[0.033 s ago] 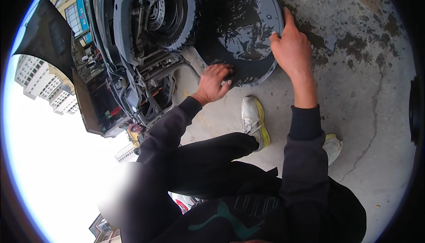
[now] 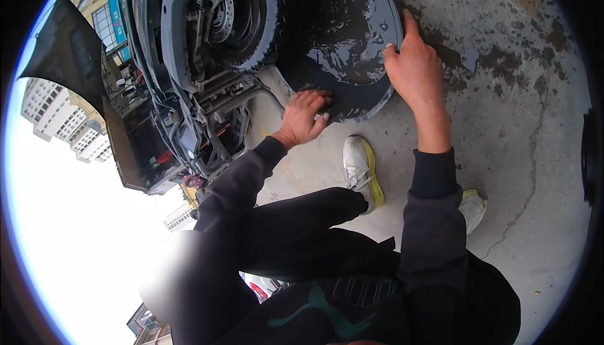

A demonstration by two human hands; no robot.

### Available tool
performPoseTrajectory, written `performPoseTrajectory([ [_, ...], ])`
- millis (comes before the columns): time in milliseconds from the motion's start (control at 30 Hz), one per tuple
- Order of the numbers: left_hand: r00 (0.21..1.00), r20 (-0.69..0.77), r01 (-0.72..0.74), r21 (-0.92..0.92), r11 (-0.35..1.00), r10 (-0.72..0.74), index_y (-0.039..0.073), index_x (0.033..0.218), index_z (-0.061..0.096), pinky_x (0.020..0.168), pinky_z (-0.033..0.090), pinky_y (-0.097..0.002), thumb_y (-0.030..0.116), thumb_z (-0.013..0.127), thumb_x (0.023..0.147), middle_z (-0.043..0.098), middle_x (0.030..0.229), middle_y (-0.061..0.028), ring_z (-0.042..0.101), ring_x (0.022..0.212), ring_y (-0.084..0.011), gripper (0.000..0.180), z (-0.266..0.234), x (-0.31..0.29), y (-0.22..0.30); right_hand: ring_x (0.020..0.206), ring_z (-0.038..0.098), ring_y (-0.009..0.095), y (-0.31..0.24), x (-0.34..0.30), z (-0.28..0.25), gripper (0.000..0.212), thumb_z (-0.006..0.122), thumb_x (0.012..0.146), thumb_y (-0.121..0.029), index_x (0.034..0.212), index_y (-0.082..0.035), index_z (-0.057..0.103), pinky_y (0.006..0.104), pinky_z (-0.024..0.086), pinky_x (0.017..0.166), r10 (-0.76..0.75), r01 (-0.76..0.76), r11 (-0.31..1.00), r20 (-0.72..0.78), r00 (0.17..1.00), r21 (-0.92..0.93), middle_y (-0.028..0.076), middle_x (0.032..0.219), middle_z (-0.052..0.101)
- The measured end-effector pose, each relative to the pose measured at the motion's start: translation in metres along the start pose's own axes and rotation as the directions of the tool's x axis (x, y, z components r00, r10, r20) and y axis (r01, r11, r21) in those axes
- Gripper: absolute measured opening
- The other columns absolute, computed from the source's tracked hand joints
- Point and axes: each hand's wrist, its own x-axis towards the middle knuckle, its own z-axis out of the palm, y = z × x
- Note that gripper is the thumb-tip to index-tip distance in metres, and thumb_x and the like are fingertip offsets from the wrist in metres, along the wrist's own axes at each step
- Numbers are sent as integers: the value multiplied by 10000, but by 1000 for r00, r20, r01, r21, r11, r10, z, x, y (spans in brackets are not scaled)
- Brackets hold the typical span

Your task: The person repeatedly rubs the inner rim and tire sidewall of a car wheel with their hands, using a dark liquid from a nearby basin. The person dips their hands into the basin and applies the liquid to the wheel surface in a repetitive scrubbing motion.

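A round black tub of dark, rippling water stands on the concrete in front of me. My right hand grips its right rim, thumb on the inner side and index finger stretched along the outside. At the near left rim, my left hand is hooked over the edge. Its fingertips reach inside against the dark wall, above the water. Just left of the tub, a tyre on a wheel with a brake disc stands close against it.
A partly stripped scooter fills the left side, with bare frame tubes near my left hand. Wet patches mark the concrete to the right. My shoes are just below the tub. Buildings show at far left.
The ripples and reflections on the water have shifted. Both hands and the tub stay where they were.
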Motion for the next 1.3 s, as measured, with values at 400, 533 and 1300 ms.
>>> performPoseTrajectory([
  [400, 1000, 2, 26, -12, 1000, -26, 72, 1177, 665, 1045, 466, -463, 290, 545, 899, 669, 1293, -126, 620, 1192, -364, 374, 1, -4, 0, 1093, 688, 468, -7, 0, 3, 588, 576, 979, -345, 1535, -198, 457, 540, 531, 972, 96, -99, 992, -45, 994, -73, 230, 1140, 744],
  [533, 999, -29, 20, -8, 1000, -20, 75, 1168, 671, 1045, 471, -462, 286, 554, 895, 677, 1281, -122, 625, 1190, -363, 364, 3, -5, -2, 1059, 698, 489, -4, 0, 2, 566, 567, 962, -357, 1481, -144, 493, 551, 549, 946, 59, -63, 995, -44, 997, -76, 275, 1092, 739],
  [1300, 974, -163, 138, -132, 982, -159, 22, 1282, 610, 1100, 441, -460, 274, 680, 899, 577, 1407, -168, 550, 1283, -386, 464, -21, -5, 6, 1144, 647, 495, -11, 4, 4, 506, 525, 993, -376, 1470, -209, 537, 555, 496, 997, 171, -170, 985, -25, 985, 17, 251, 1203, 715],
])
